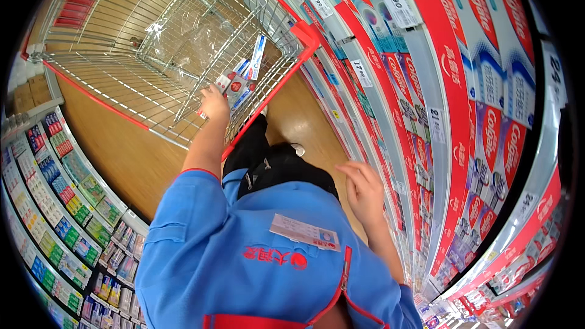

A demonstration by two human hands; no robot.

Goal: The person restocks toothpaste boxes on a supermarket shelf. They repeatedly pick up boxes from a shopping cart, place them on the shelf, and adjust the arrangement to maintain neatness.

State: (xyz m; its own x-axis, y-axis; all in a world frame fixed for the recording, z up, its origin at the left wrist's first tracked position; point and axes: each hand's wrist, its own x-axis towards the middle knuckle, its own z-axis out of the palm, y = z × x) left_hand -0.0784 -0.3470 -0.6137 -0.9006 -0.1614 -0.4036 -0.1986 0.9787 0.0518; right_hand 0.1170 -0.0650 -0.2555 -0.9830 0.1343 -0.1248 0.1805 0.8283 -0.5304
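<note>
My left hand [215,103] reaches into the near end of a wire shopping cart [151,125] with red trim. Its fingers bend beside the wire divider [237,39] and touch or nearly touch a clear-wrapped pack with red print [235,86]. A bit of red and white shows under the palm; whether it is gripped is hidden. Past that pack, a slim white and blue toothpaste box [258,57] leans in the same compartment. My right hand [365,189] hangs near the shelves on the right, empty, its fingers slightly spread.
Shelves of boxed Colgate toothpaste [486,146] with price tags rise close on my right. Across the aisle to the left stand shelves of packaged goods [59,183]. Crumpled clear plastic wrap [196,41] lies in the cart's main basket. Wooden-looking floor [109,146] runs beneath.
</note>
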